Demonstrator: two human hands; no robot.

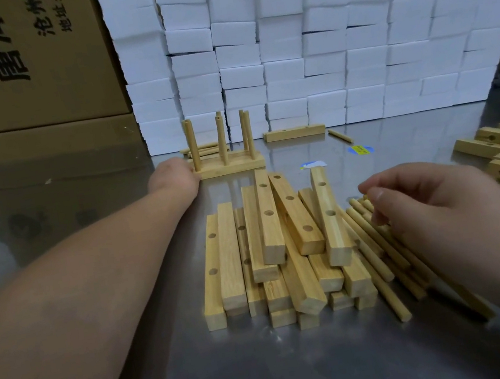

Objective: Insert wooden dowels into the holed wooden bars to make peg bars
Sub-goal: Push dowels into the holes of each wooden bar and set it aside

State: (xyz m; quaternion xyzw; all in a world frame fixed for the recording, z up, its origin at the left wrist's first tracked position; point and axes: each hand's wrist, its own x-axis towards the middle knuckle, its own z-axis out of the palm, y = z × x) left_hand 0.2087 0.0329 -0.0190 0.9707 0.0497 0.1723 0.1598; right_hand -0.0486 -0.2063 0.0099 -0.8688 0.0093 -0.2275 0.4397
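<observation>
Finished peg bars (pixel 232 166) stand far back on the table (pixel 270 366). Left hand (pixel 174 176) touches their left end, grip hidden. Right hand (pixel 434 202) hovers loosely curled and empty over loose dowels (pixel 382 266) beside piled bars (pixel 271 251). Risk: a hard shove topples the pegs.

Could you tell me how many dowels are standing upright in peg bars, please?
6 dowels: pairs at left, middle, right of the peg bars; others may be hidden.
</observation>
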